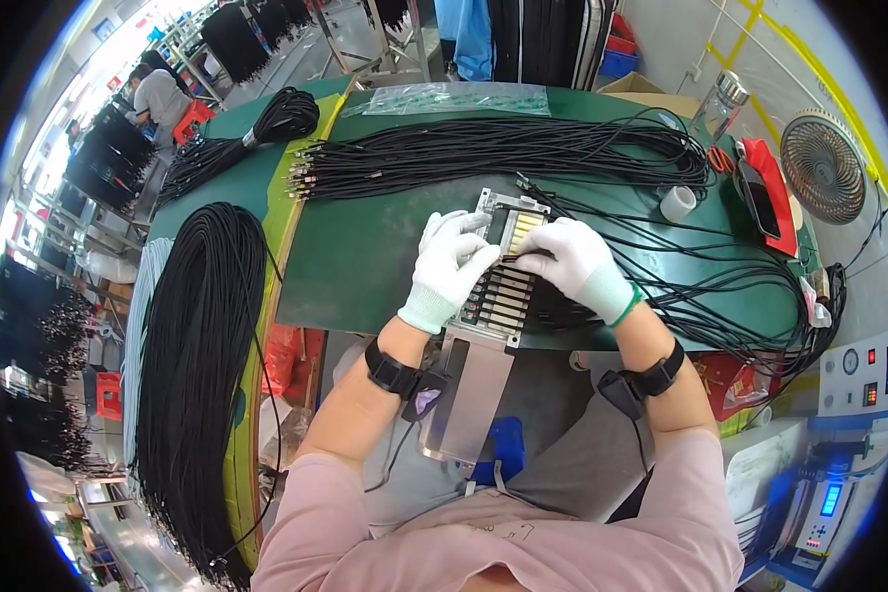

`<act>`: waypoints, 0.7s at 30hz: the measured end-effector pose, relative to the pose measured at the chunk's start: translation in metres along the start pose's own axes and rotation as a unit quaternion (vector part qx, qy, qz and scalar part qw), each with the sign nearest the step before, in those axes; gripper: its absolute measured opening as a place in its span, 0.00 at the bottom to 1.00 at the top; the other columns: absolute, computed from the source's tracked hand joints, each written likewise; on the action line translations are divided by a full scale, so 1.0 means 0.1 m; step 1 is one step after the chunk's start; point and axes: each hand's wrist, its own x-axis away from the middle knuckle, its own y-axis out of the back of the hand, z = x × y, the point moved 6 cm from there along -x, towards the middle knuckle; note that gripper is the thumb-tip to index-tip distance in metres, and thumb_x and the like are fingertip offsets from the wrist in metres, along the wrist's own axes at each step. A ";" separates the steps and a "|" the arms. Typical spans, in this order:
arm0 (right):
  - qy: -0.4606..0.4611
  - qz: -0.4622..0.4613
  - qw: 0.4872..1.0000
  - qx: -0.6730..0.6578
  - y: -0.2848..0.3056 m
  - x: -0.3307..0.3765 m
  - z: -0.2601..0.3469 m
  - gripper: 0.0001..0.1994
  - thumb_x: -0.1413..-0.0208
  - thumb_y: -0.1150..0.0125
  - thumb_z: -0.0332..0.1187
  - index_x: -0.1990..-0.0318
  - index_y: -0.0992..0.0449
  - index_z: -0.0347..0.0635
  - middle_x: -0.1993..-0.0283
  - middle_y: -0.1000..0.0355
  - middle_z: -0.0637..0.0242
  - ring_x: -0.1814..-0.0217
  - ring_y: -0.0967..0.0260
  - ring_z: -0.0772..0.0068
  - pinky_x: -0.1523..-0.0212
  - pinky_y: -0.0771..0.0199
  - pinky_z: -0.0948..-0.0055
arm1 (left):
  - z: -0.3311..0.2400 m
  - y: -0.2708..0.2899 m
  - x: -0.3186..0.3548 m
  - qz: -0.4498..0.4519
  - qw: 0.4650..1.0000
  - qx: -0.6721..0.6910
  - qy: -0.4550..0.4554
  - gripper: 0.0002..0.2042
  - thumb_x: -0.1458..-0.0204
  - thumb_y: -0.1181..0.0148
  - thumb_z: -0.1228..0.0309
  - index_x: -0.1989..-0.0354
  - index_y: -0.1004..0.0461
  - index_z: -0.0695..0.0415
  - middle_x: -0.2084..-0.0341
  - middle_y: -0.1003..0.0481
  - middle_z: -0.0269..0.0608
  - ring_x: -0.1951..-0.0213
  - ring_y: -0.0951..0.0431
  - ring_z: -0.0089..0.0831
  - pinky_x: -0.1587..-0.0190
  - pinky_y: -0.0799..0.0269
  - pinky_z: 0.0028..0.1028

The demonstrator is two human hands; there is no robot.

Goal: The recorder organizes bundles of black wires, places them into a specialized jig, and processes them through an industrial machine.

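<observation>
A metal fixture [491, 347] with a row of narrow slots lies at the table's front edge, its long plate reaching toward my lap. Yellow pieces [529, 223] sit in its far part, and light strips with dark gaps line the nearer part. My left hand [451, 264], in a white glove, bends over the fixture's left side with thumb and fingers closed together. From the right, my gloved right hand [577, 264] pinches at the middle of the row. Whatever lies between the fingertips is too small or hidden. Black cables [651, 271] run rightward from the fixture, partly behind my right hand.
A long bundle of black cables [493, 148] with metal ends lies across the green table [365, 247]. Another bundle [202, 326] hangs at the left. A white roll [677, 203], a phone [758, 202], a glass bottle [722, 104] and a fan [823, 166] stand to the right.
</observation>
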 end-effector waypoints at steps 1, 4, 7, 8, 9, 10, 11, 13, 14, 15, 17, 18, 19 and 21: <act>0.004 -0.023 1.000 -0.019 0.00 0.00 0.02 0.09 0.56 0.31 0.39 0.72 0.22 0.45 0.71 0.25 0.60 0.65 0.29 0.55 0.65 0.30 0.60 | 0.02 -0.01 0.00 0.005 1.000 0.011 0.011 0.08 0.51 0.37 0.68 0.71 0.22 0.60 0.51 0.26 0.47 0.44 0.32 0.45 0.37 0.45 0.42; 0.010 -0.021 1.000 -0.001 -0.07 -0.01 0.08 0.09 0.55 0.32 0.39 0.71 0.21 0.46 0.71 0.25 0.61 0.65 0.27 0.55 0.64 0.28 0.61 | -0.03 0.00 -0.01 0.004 1.000 -0.017 -0.026 0.08 0.51 0.37 0.68 0.72 0.22 0.61 0.51 0.26 0.48 0.44 0.32 0.44 0.39 0.42 0.40; 0.009 -0.005 1.000 0.011 -0.08 0.00 0.07 0.09 0.55 0.33 0.40 0.70 0.21 0.46 0.72 0.25 0.61 0.65 0.26 0.56 0.65 0.28 0.62 | -0.06 -0.01 -0.01 0.020 0.999 -0.016 -0.028 0.08 0.50 0.38 0.68 0.72 0.22 0.61 0.50 0.26 0.49 0.44 0.32 0.43 0.40 0.40 0.37; 0.004 0.009 1.000 0.014 -0.07 0.00 0.05 0.09 0.55 0.33 0.40 0.70 0.22 0.46 0.72 0.25 0.62 0.65 0.26 0.56 0.65 0.28 0.62 | -0.05 -0.02 -0.01 0.030 0.999 -0.001 -0.017 0.08 0.50 0.38 0.68 0.72 0.22 0.62 0.50 0.26 0.50 0.44 0.32 0.43 0.41 0.39 0.36; -0.012 0.014 1.000 0.026 -0.08 0.00 0.02 0.09 0.55 0.33 0.40 0.69 0.22 0.47 0.72 0.25 0.62 0.66 0.26 0.56 0.65 0.29 0.62 | -0.04 -0.03 0.00 0.041 0.999 0.015 -0.005 0.08 0.49 0.38 0.68 0.72 0.22 0.62 0.50 0.26 0.50 0.44 0.32 0.42 0.42 0.38 0.35; -0.001 0.023 1.000 0.018 -0.09 0.00 0.03 0.09 0.55 0.33 0.40 0.69 0.22 0.47 0.72 0.25 0.62 0.66 0.26 0.56 0.65 0.29 0.62 | -0.05 -0.03 -0.01 0.041 0.999 0.015 -0.005 0.08 0.49 0.38 0.68 0.72 0.22 0.62 0.50 0.26 0.50 0.44 0.32 0.42 0.42 0.38 0.35; 0.025 0.003 0.999 0.040 -0.07 0.00 0.06 0.09 0.54 0.33 0.40 0.70 0.22 0.47 0.72 0.25 0.62 0.66 0.27 0.57 0.65 0.30 0.62 | -0.01 -0.02 -0.01 0.038 0.998 0.043 0.021 0.08 0.49 0.39 0.69 0.72 0.21 0.62 0.50 0.26 0.50 0.44 0.32 0.41 0.42 0.38 0.34; 0.067 -0.022 0.994 0.088 -0.10 0.00 0.12 0.10 0.54 0.34 0.41 0.70 0.23 0.47 0.73 0.26 0.63 0.66 0.28 0.57 0.66 0.31 0.62 | 0.06 -0.03 0.00 0.047 0.991 0.097 0.078 0.09 0.47 0.40 0.69 0.73 0.21 0.62 0.49 0.26 0.50 0.44 0.32 0.40 0.42 0.37 0.33; 0.073 -0.038 0.993 0.085 -0.11 0.00 0.15 0.10 0.54 0.34 0.41 0.70 0.23 0.47 0.73 0.26 0.63 0.66 0.28 0.57 0.66 0.31 0.62 | 0.07 -0.02 0.00 0.034 0.992 0.100 0.073 0.09 0.47 0.40 0.69 0.73 0.21 0.62 0.49 0.26 0.50 0.44 0.32 0.40 0.42 0.37 0.33; 0.082 -0.063 0.990 0.097 -0.10 0.00 0.17 0.10 0.53 0.34 0.40 0.70 0.23 0.46 0.73 0.26 0.63 0.66 0.28 0.57 0.65 0.31 0.62 | 0.09 -0.02 0.00 0.034 0.990 0.108 0.085 0.09 0.47 0.41 0.69 0.73 0.21 0.62 0.49 0.26 0.50 0.44 0.32 0.40 0.42 0.37 0.33; 0.090 -0.122 0.981 0.122 -0.08 0.01 0.22 0.10 0.53 0.34 0.39 0.70 0.23 0.45 0.73 0.27 0.62 0.66 0.30 0.58 0.64 0.32 0.62 | 0.13 -0.02 0.01 0.023 0.986 0.127 0.106 0.11 0.46 0.42 0.68 0.74 0.21 0.62 0.49 0.26 0.50 0.45 0.32 0.39 0.43 0.37 0.33; 0.098 -0.114 0.981 0.121 -0.09 0.02 0.23 0.10 0.53 0.34 0.39 0.70 0.23 0.45 0.73 0.27 0.62 0.66 0.30 0.58 0.64 0.32 0.62 | 0.14 -0.03 0.02 0.033 0.986 0.123 0.109 0.11 0.46 0.42 0.68 0.74 0.21 0.62 0.49 0.26 0.50 0.45 0.32 0.39 0.43 0.37 0.33; 0.103 -0.106 0.981 0.128 -0.10 0.02 0.24 0.09 0.53 0.34 0.39 0.69 0.23 0.44 0.73 0.27 0.63 0.66 0.30 0.58 0.64 0.32 0.63 | 0.16 -0.02 0.02 0.019 0.982 0.144 0.117 0.11 0.45 0.42 0.67 0.75 0.21 0.62 0.49 0.26 0.50 0.45 0.31 0.39 0.43 0.37 0.33; 0.119 -0.070 0.980 0.140 -0.11 0.02 0.24 0.09 0.51 0.35 0.38 0.69 0.23 0.44 0.73 0.27 0.63 0.66 0.31 0.58 0.64 0.32 0.63 | 0.20 -0.02 0.03 0.008 0.976 0.171 0.137 0.13 0.45 0.43 0.66 0.77 0.21 0.61 0.49 0.26 0.50 0.46 0.31 0.39 0.43 0.37 0.33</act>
